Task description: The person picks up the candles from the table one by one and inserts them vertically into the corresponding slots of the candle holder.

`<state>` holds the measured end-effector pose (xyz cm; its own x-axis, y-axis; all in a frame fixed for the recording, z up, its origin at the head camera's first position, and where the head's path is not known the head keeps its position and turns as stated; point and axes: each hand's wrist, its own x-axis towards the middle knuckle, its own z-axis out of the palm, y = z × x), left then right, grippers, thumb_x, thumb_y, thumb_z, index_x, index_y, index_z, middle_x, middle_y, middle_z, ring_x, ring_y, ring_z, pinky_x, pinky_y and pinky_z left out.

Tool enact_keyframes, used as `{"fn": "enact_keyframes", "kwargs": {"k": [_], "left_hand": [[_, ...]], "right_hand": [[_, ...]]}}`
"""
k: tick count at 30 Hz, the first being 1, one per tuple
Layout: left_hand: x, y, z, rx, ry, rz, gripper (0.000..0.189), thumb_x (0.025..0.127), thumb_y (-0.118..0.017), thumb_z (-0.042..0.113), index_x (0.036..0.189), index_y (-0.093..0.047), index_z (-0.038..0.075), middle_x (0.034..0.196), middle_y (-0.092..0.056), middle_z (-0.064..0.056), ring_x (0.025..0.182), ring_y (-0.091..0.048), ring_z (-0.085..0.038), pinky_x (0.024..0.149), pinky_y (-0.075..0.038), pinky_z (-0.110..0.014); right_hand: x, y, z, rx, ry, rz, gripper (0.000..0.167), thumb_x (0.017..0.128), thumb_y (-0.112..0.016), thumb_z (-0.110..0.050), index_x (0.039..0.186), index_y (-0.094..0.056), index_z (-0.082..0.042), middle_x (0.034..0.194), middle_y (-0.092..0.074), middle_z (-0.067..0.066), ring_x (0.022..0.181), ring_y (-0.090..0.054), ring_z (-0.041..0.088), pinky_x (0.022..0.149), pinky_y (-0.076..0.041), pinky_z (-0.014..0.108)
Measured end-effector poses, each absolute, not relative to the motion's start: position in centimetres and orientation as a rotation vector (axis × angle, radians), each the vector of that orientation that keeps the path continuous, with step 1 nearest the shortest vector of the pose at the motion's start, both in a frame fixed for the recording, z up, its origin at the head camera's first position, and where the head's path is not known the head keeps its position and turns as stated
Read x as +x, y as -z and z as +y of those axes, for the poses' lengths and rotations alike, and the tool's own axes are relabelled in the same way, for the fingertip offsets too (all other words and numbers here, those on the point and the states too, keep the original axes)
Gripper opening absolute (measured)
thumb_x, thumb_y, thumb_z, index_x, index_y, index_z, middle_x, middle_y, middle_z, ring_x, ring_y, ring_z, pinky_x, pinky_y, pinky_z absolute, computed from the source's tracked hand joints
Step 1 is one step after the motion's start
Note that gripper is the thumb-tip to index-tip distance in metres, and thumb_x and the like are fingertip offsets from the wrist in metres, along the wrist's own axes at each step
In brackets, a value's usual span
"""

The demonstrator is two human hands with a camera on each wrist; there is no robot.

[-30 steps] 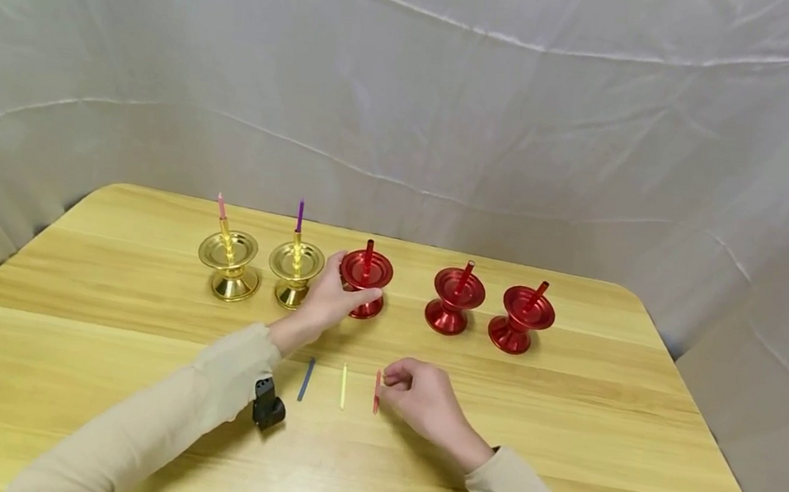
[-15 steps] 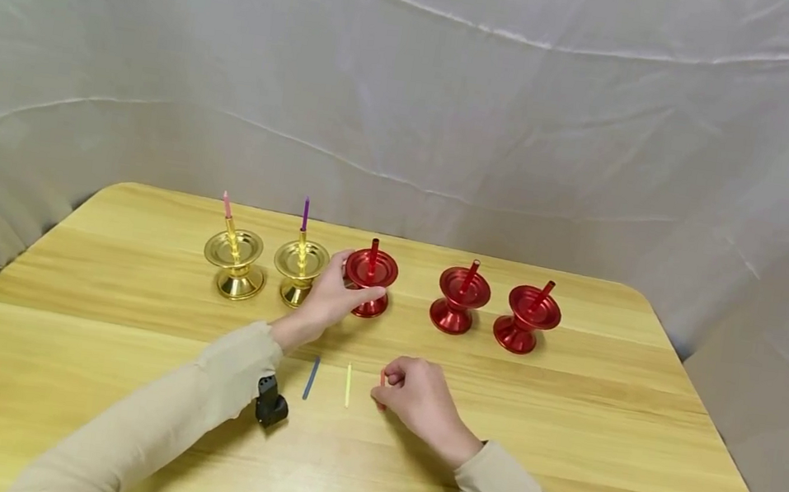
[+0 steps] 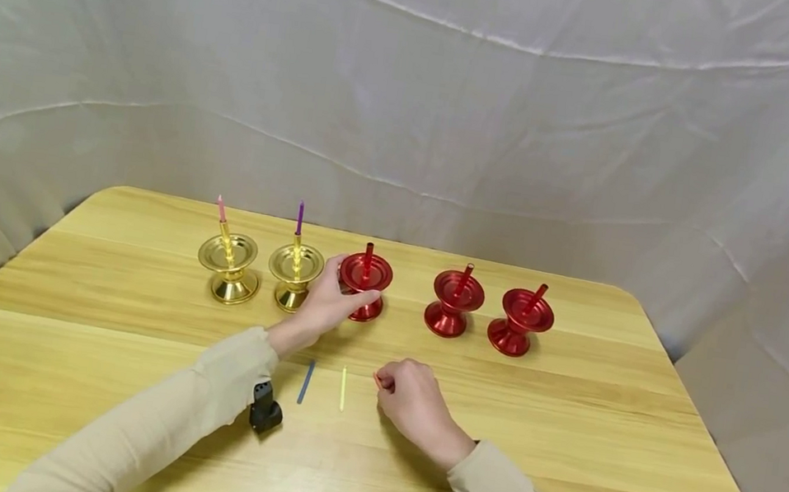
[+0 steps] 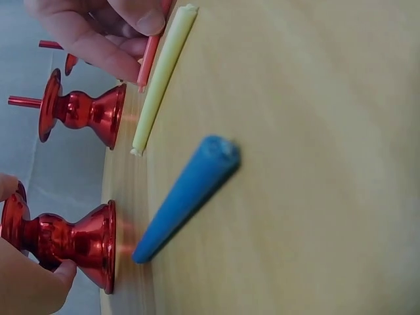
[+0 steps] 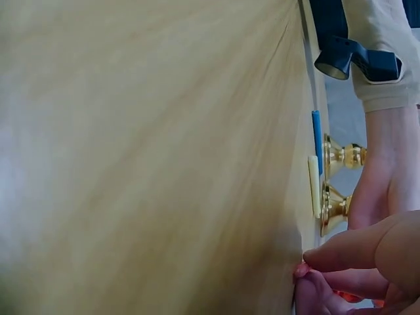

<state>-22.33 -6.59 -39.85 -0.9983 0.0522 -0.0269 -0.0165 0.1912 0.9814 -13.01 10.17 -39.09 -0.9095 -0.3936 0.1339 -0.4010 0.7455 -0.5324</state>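
On the left, my left hand (image 3: 327, 299) holds a red metal candle holder (image 3: 367, 273), thumb at its front and fingers round behind. The holder stands upright with no candle in its tube. My right hand (image 3: 414, 402) pinches a thin red candle (image 4: 150, 58) between thumb and fingers, low over the table; most of it is hidden by the hand in the head view. Left of that hand lie a pale yellow candle (image 3: 343, 389) and a blue candle (image 3: 306, 381), both flat on the wood.
Two gold candle holders stand at the left, one bearing a pink candle (image 3: 221, 208), the other a purple candle (image 3: 300, 218). To the right are two more red holders, a nearer one (image 3: 445, 320) and an outer one (image 3: 508, 339). A grey cloth (image 3: 414, 99) hangs behind the table.
My right fingers have closed round the red candle, which lay on the table beside them, and the hand has shifted slightly left. The left hand keeps its hold on the red holder.
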Motion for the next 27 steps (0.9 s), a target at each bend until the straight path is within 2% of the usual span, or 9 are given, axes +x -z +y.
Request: {"fn": "enact_keyframes", "kwargs": {"k": [5, 10, 14, 20, 23, 27], "left_hand": [[-22.3, 39.9, -6.6, 0.036, -1.965, 2.375, 0.078, 0.086, -0.073, 0.015, 0.146, -0.025, 0.001, 0.144, -0.039, -0.019, 0.131, -0.04, -0.032, 0.108, -0.036, -0.044], [-22.3, 39.9, -6.7, 0.025, -1.97, 2.373, 0.078, 0.086, -0.073, 0.015, 0.146, -0.026, 0.001, 0.144, -0.039, -0.019, 0.131, -0.04, -0.031, 0.108, -0.035, -0.044], [-22.3, 39.8, -6.7, 0.011, -1.972, 2.38, 0.078, 0.086, -0.074, 0.015, 0.146, -0.026, 0.002, 0.143, -0.04, -0.018, 0.131, -0.04, -0.031, 0.108, -0.035, -0.043], [-22.2, 39.9, -6.6, -0.011, -1.972, 2.376, 0.078, 0.085, -0.074, 0.015, 0.145, -0.027, 0.001, 0.143, -0.04, -0.019, 0.131, -0.04, -0.031, 0.108, -0.035, -0.043], [-22.2, 40.0, -6.6, -0.002, -1.993, 2.358, 0.077, 0.085, -0.074, 0.015, 0.145, -0.027, 0.001, 0.142, -0.042, -0.019, 0.13, -0.042, -0.031, 0.107, -0.036, -0.042], [-22.2, 40.0, -6.5, 0.024, -2.036, 2.33, 0.076, 0.085, -0.074, 0.013, 0.144, -0.028, 0.001, 0.14, -0.044, -0.02, 0.128, -0.045, -0.031, 0.106, -0.037, -0.041]], "right_hand": [[-12.9, 39.0, 10.3, 0.649, -0.841, -2.954, 0.02, 0.073, -0.062, 0.013, 0.069, -0.065, -0.006, 0.063, -0.052, -0.003, 0.061, -0.043, 0.011, 0.052, -0.037, 0.023], [-12.9, 39.2, 10.5, 0.717, -0.769, -2.922, 0.013, 0.077, -0.068, 0.01, 0.077, -0.071, -0.003, 0.07, -0.059, 0.001, 0.065, -0.051, 0.013, 0.056, -0.045, 0.026], [-12.9, 39.2, 10.6, 0.797, -0.717, -2.853, 0.009, 0.079, -0.073, 0.006, 0.077, -0.073, -0.003, 0.072, -0.062, 0.003, 0.068, -0.057, 0.016, 0.059, -0.05, 0.028], [-13.5, 39.0, 10.7, 0.869, -0.75, -2.86, 0.01, 0.082, -0.07, 0.007, 0.075, -0.07, 0.0, 0.071, -0.061, 0.005, 0.067, -0.057, 0.017, 0.059, -0.05, 0.029], [-14.3, 38.1, 11.0, 0.813, -0.875, -2.928, 0.006, 0.084, -0.067, 0.007, 0.082, -0.07, 0.003, 0.079, -0.066, 0.008, 0.074, -0.059, 0.019, 0.067, -0.053, 0.033], [-15.8, 36.5, 11.5, 0.662, -0.995, -2.99, 0.013, 0.087, -0.062, 0.006, 0.096, -0.071, 0.004, 0.094, -0.069, 0.011, 0.088, -0.063, 0.023, 0.079, -0.054, 0.037]]}}
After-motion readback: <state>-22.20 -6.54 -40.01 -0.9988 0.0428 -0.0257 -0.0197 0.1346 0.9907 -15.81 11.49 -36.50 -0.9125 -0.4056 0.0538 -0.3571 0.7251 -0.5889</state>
